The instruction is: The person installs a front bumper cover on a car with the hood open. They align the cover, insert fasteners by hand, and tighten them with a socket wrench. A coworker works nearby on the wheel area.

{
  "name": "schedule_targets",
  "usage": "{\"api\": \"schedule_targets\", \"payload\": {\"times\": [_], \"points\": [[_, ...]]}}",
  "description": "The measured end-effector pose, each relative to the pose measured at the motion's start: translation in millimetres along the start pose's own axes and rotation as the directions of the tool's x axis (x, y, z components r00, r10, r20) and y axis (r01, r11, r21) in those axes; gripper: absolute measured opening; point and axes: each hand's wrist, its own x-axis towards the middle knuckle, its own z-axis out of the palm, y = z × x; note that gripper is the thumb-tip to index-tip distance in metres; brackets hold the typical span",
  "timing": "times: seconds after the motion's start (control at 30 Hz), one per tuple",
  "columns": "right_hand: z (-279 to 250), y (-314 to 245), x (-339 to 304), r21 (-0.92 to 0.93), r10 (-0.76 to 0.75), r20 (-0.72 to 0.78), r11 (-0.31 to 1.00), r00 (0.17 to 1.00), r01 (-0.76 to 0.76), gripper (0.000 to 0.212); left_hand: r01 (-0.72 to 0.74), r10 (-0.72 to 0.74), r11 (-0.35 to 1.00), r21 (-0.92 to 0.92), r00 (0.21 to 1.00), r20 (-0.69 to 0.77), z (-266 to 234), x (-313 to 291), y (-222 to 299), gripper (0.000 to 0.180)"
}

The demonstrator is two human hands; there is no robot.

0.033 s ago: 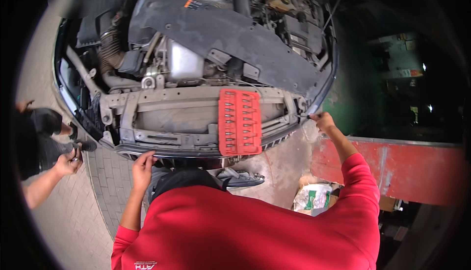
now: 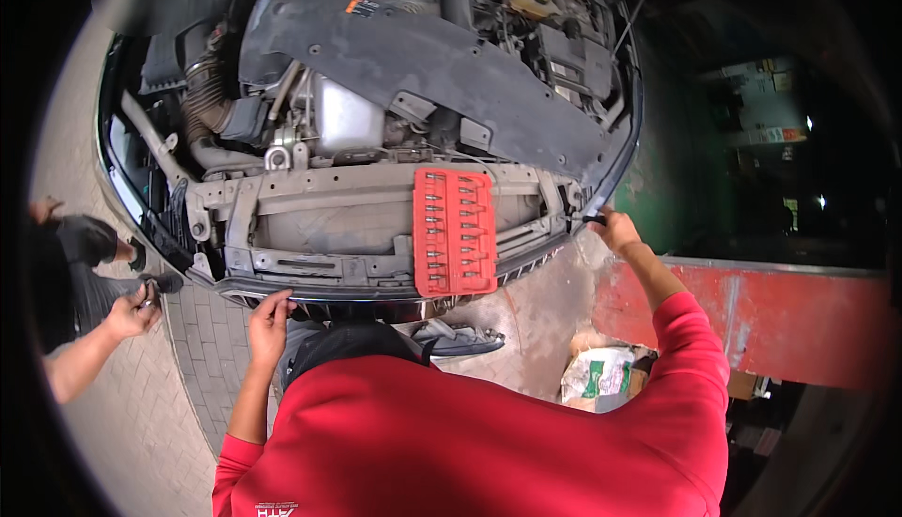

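Note:
A car's front bumper (image 2: 376, 307) curves across in front of me. The fingers of my left hand (image 2: 268, 327) are bent and close together, gripping its upper edge left of the middle. Toward the bumper's right corner, my right hand (image 2: 622, 232) is closed around a small tool with a dark handle (image 2: 594, 219). Its tip is by the corner, too small to make out. A red bit-set tray (image 2: 455, 233) with two rows of metal bits lies across the front crossmember (image 2: 324, 200), between my hands.
Behind the crossmember, the open engine bay holds a dark plastic cover (image 2: 423, 66). At the left, another person's hand (image 2: 133, 315) holds something small. A headlight-like part (image 2: 460, 340) and a white-and-green bag (image 2: 598, 376) lie on the floor. A red barrier (image 2: 714, 310) stands at the right.
The whole scene has shifted slightly in the picture. My right hand sits a little closer to the bumper's corner, still closed on the tool. My left hand stays at the bumper edge.

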Motion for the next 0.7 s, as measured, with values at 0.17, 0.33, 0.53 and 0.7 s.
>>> {"api": "schedule_targets", "payload": {"times": [0.17,0.33,0.53,0.7], "points": [[17,14,4,-0.023,0.157,0.082,0.988,0.984,-0.155,0.02,-0.037,0.037,0.999,0.034,0.999,0.015,-7,-3,2,0.023],[26,19,9,0.164,0.419,0.106,0.887,0.902,-0.432,0.042,0.007,-0.002,0.997,0.072,0.998,-0.056,-22,-11,-4,0.028],[30,22,0,-0.178,-0.444,-0.102,0.889,0.89,0.423,0.028,0.146,-0.135,0.989,0.001,0.916,-0.379,-49,-22,-7,0.023],[39,26,2,0.096,-0.126,-0.167,0.985,0.978,0.143,0.037,0.056,0.021,0.986,0.158,0.894,-0.448,-65,-14,-10,0.023]]}}
